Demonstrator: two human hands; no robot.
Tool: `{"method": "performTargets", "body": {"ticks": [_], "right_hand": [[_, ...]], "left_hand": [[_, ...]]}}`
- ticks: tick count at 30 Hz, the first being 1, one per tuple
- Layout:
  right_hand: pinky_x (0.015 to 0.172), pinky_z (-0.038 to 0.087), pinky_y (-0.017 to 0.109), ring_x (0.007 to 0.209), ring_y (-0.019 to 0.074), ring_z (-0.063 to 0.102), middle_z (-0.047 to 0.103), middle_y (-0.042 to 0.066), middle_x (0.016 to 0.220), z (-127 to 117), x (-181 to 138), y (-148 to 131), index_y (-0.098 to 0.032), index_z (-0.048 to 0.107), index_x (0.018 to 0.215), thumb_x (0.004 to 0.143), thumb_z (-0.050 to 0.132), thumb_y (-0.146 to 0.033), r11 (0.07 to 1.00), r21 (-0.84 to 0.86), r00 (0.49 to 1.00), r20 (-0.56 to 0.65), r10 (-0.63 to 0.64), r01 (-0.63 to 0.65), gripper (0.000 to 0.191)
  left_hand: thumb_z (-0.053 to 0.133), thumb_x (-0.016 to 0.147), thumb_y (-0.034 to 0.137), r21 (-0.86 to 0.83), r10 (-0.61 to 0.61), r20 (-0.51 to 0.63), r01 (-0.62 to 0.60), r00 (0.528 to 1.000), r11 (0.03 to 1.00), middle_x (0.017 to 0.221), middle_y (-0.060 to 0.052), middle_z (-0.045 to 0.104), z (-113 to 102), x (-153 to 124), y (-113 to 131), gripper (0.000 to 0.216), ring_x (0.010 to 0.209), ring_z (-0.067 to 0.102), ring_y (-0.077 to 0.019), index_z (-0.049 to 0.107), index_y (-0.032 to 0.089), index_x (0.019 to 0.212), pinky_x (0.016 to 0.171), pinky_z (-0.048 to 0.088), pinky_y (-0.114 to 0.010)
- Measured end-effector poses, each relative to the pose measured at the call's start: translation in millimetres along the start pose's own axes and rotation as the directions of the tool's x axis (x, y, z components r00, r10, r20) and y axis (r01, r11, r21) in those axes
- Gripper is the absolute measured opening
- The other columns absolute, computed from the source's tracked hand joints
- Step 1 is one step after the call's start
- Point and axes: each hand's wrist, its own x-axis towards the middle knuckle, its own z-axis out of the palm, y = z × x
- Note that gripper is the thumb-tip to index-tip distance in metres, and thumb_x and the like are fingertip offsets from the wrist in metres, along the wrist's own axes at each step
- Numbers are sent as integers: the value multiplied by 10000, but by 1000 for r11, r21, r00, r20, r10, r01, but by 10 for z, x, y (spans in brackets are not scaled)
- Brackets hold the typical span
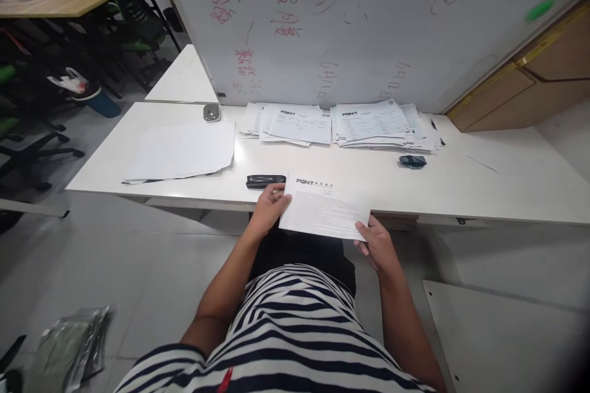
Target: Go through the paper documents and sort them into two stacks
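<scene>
Desk (244,152) glare, dark right-hand corners.

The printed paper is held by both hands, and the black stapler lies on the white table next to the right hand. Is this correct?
Not quite: in the head view, the black stapler lies next to the left hand, not the right hand. The printed paper is indeed held by both hands, and the stapler is on the white table.
</scene>
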Motion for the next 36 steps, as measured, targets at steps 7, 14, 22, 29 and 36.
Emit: {"method": "performTargets", "body": {"ticks": [7, 14, 22, 29, 36], "right_hand": [[325, 244, 153, 385, 18, 360, 630, -13, 716, -76, -38, 126, -201, 612, 1027, 747, 716, -400, 996, 91, 992, -126, -3, 15, 359], [318, 217, 171, 389, 21, 340, 626, -7, 761, 194, 33, 145, -204, 614, 1005, 730, 725, -391, 992, 121, 994, -110, -10, 23, 350], [321, 234, 163, 406, 22, 362, 626, -7, 757, 267, 13, 192, -205, 614, 995, 742, 717, -389, 988, 154, 995, -103, -10, 26, 329], [333, 260, 167, 405, 19, 363, 652, 3, 797, 375, 36, 244, -204, 605, 1043, 768, 684, -420, 995, 101, 999, -47, -10, 14, 358], [324, 267, 158, 454, 43, 438, 680, 30, 849, 336, 81, 304, -190, 600, 1098, 751, 697, -439, 1000, 12, 997, -76, -23, 24, 437]], "left_hand": [[575, 835, 462, 729, 576, -18, -383, 818, 567, 1179, -103, 618, -330, 181, 115, 385, 1178, 510, -273, 571, 224, 1137, 1034, 342, -445], [608, 787, 546, 885, 496, 185, -364, 848, 292, 966, -83, 660, -574, 618, -45, 408, 928, 571, -255, 629, 226, 1040, 840, 378, -374], [582, 784, 593, 904, 486, 195, -349, 852, 248, 904, -67, 638, -597, 570, -5, 448, 854, 546, -234, 628, 215, 1021, 752, 363, -345], [626, 773, 536, 880, 457, 195, -361, 868, 309, 916, -61, 645, -579, 572, 12, 395, 877, 546, -239, 633, 229, 1023, 788, 371, -363], [583, 808, 509, 811, 320, 275, -397, 907, 430, 1077, -39, 656, -506, 428, 324, 350, 1029, 556, -245, 612, 260, 1052, 1077, 226, -474]]}}
